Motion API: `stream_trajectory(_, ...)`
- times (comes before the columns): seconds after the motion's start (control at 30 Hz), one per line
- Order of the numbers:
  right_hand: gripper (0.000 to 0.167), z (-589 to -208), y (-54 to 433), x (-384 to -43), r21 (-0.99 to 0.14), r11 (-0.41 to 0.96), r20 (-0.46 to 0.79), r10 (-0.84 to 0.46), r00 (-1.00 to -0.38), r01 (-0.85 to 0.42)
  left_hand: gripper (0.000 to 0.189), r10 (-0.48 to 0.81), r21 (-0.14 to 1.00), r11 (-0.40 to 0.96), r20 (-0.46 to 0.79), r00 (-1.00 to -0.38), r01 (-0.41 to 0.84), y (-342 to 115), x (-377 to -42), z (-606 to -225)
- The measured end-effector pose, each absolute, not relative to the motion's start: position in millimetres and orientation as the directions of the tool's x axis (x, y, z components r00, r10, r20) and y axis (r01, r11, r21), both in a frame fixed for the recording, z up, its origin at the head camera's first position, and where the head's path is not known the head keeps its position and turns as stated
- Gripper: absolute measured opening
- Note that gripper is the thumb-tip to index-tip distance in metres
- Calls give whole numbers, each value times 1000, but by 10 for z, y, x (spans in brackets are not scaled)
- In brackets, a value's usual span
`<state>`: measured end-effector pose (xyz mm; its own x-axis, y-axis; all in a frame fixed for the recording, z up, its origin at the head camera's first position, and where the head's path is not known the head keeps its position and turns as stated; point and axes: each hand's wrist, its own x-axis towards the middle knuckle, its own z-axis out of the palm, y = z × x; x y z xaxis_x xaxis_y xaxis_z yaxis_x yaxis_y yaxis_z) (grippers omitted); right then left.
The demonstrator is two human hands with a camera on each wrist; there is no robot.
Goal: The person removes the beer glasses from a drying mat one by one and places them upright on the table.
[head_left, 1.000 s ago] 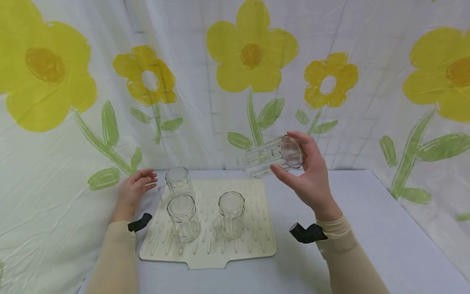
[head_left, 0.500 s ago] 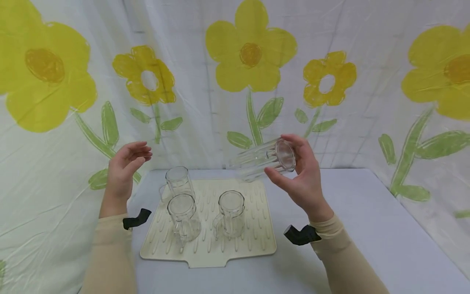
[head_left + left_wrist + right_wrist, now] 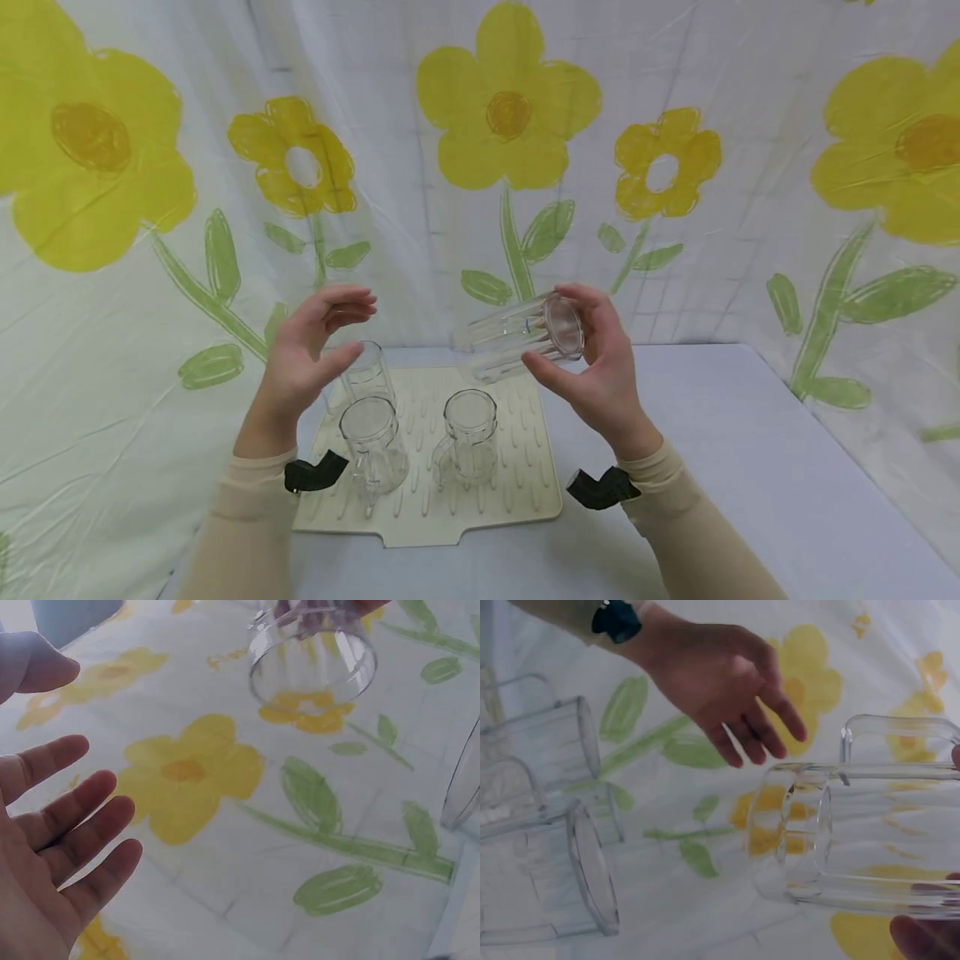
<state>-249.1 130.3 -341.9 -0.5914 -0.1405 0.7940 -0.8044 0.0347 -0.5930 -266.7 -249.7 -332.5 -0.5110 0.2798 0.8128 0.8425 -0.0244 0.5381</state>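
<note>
Head POV fwd/down, wrist POVs closer, held mug (image 3: 501, 336) shared

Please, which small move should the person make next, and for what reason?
Probably, bring the left hand across to support the free end of the raised glass mug. The right hand alone grips it, near the other end; the mug lies tilted almost sideways in the air, and the left hand, holding nothing, is apart from it.
</note>
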Motion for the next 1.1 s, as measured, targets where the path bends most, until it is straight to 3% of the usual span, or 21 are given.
stream_trajectory(0.33, 82, -3469, 1181, -2462, -596, 13, 792, -158, -590, -803, 80, 466, 538, -22, 751, -467, 843, -1930, -2578, -3394)
stream_trajectory(0.73, 82, -3447, 1141, -2376, -596, -7, 787, -207, -582, -803, 102, 507, 594, 85, 665, -548, 800, -1676, -2484, -3483)
stream_trajectory(0.9, 78, -3439, 1130, -2334, -594, -39, 790, -218, -574, -803, 101, 515, 610, 173, 613, -599, 773, -1616, -2500, -3536)
stream_trajectory(1.1, 80, -3409, 1107, -2281, -593, -29, 787, -230, -573, -804, 94, 507, 608, 196, 608, -611, 769, -1596, -2496, -3548)
